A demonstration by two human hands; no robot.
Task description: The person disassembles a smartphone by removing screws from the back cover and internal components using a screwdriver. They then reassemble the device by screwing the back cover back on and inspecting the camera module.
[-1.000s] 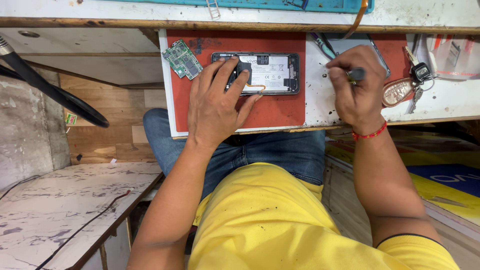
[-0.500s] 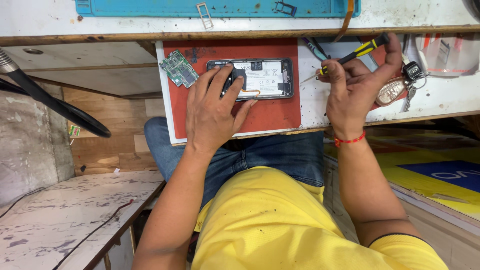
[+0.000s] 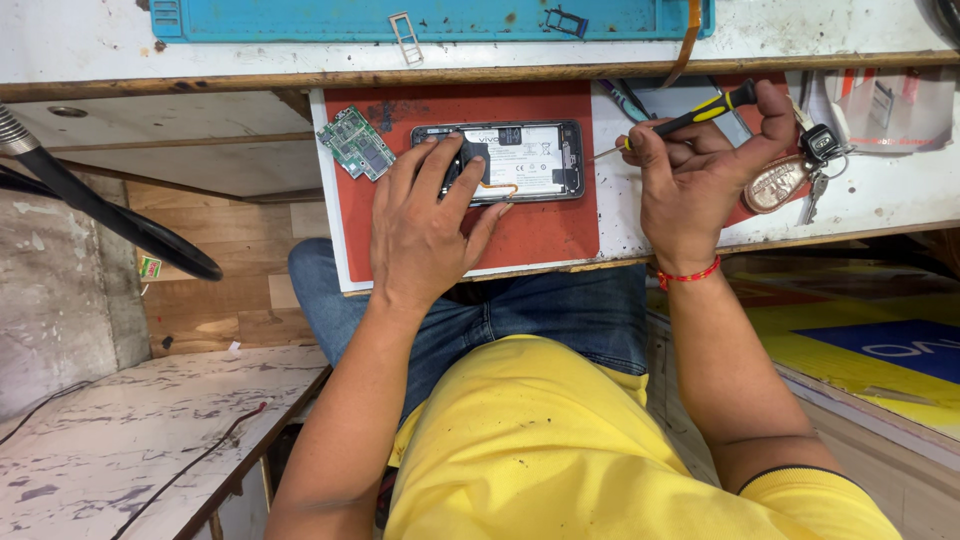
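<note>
Left hand [image 3: 425, 235] flat on opened phone [image 3: 515, 160], fingers spread, pinning it steady on red mat [image 3: 540, 225] at table edge. Right hand [image 3: 695, 170], at phone's 3 o'clock, grip pinching screwdriver [image 3: 690, 115], tip aimed toward phone. Circuit board [image 3: 358, 143] parked at phone's 9 o'clock, keys [image 3: 810, 160] beside right hand.

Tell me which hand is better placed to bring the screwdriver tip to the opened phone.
Right. The right hand already holds the screwdriver, tip pointing toward the opened phone. The left hand is pressing on the phone, steadying it.

The person is wearing a yellow short-sleeved shirt with dark sleeve trim and blue jeans. A thin red thread bracelet [image 3: 688, 275] is circling the right wrist.
</note>
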